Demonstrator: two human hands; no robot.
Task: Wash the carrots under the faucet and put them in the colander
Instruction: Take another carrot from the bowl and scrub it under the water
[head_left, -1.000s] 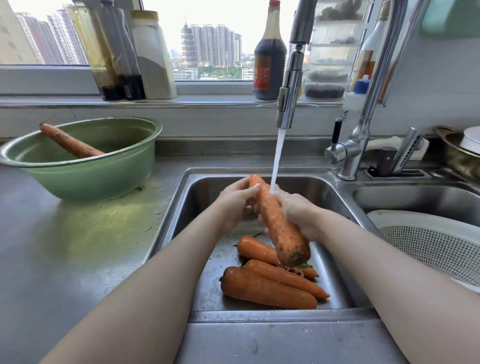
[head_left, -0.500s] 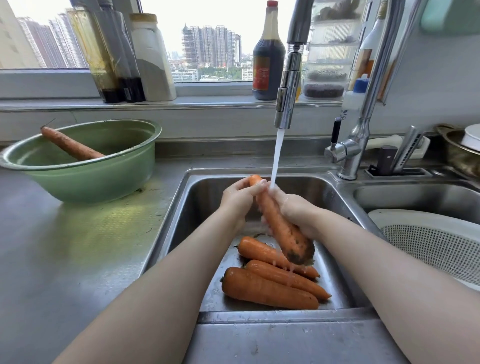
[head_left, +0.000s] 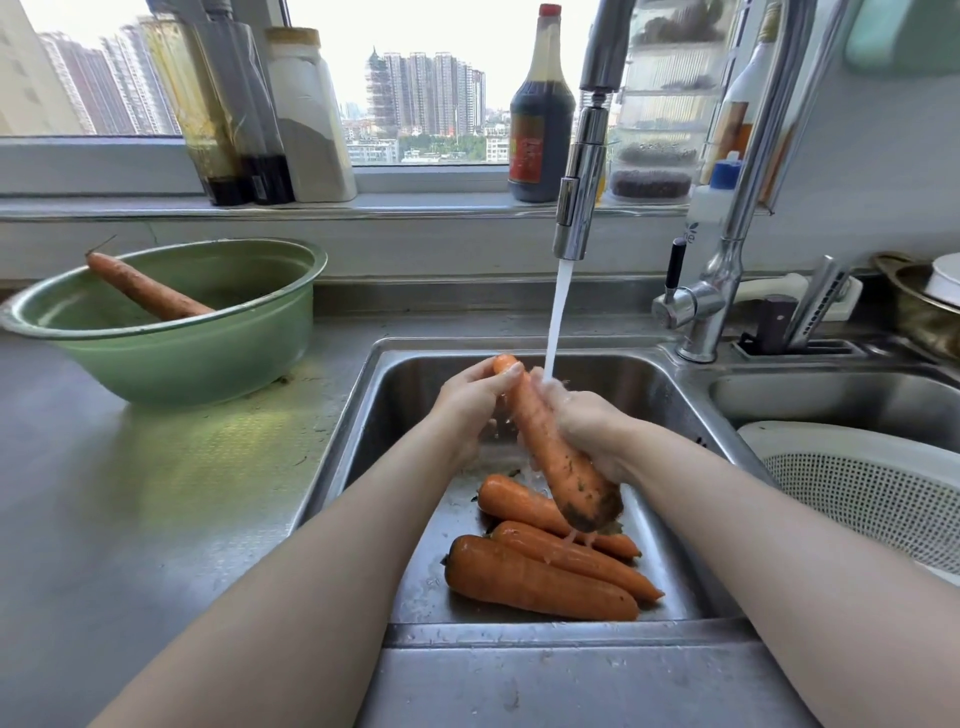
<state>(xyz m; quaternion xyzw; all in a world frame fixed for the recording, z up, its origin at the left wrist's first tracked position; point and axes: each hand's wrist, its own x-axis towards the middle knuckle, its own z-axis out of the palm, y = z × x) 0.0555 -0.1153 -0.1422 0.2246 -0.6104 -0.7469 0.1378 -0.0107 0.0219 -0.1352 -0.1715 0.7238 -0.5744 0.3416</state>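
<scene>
— How far along?

— Early, by the look of it. No carrot seen in the colander (head_left: 872, 493) at three o'clock, though only partly in frame. Mid-wash on the held carrot (head_left: 545, 441), right under the stream from the faucet (head_left: 582, 171): thin tip toward twelve, blunt end toward five and flecked with dark soil.

— Hands?

— Left hand (head_left: 470, 402) curled round the thin upper end. Right hand (head_left: 587, 421) wrapped round the middle, wet from the water. Both grasping, neither free.

— Left to do?

— Most of it, at a guess: finish rinsing this one, carry it across to three o'clock, then repeat for the others.

— Containers?

— Sink (head_left: 395, 395): three carrots (head_left: 540, 582) lying on the floor at six o'clock, wet; washed or not, cannot tell. Green bowl (head_left: 171, 358) on the counter at ten o'clock: one earthy carrot (head_left: 148, 288) leaning on the rim. Colander resting in the neighbouring basin, nothing visible inside.
</scene>
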